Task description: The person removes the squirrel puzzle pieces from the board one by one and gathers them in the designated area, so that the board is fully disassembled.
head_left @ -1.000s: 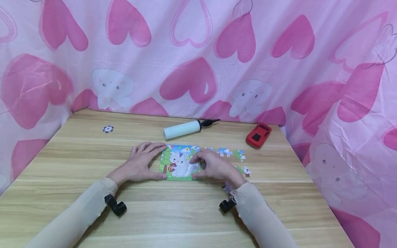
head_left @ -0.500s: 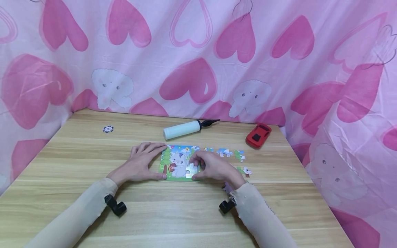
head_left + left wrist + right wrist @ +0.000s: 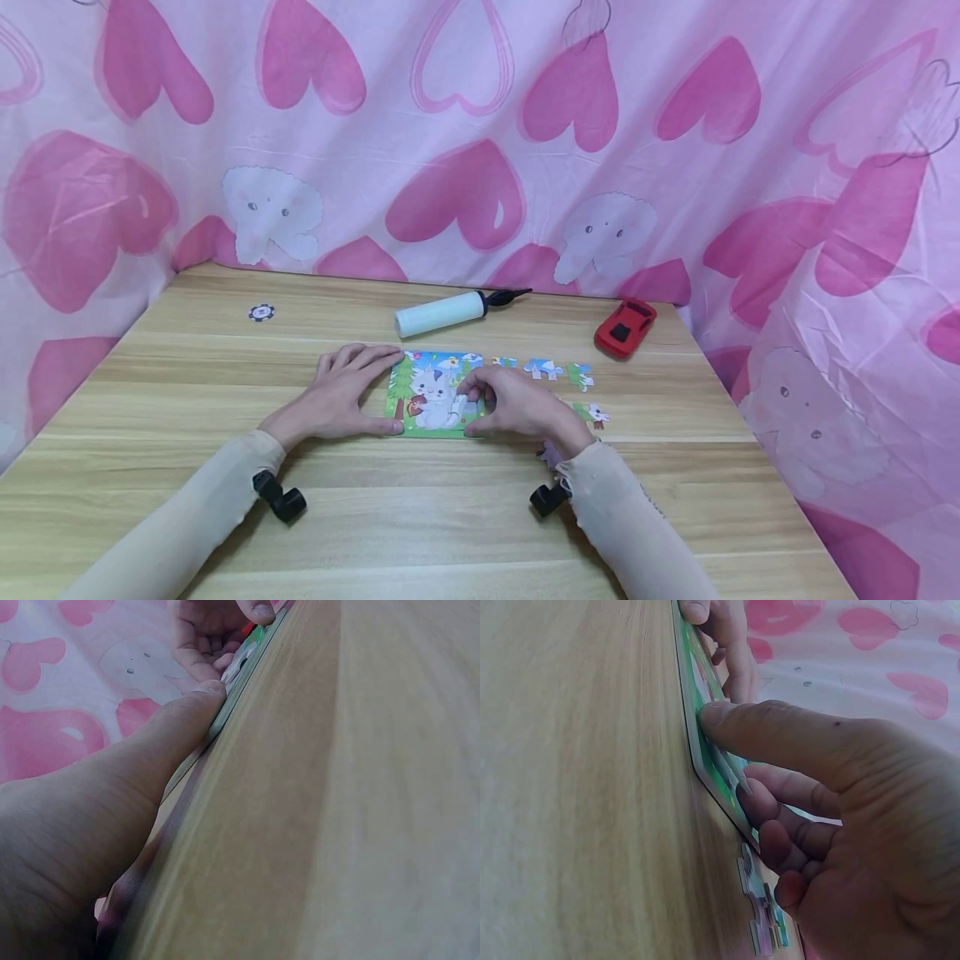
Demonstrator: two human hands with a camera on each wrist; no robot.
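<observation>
We see puzzle board point(image 3: 432, 398) flat on table point(image 3: 187, 392), mid. Left hand point(image 3: 339, 398) flat, fingers straight, thumb pressing board's left edge. Right hand point(image 3: 517, 404) curled, pinching puzzle piece point(image 3: 467, 406) onto board. Loose pieces point(image 3: 558, 371) lie nearby.

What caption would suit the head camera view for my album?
Left hand steadies the cat puzzle while the right hand presses on a piece.

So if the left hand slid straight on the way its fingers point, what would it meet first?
The left hand points right, already against the puzzle board's left edge. It would push that board first, then likely meet the right hand resting on it.
</observation>
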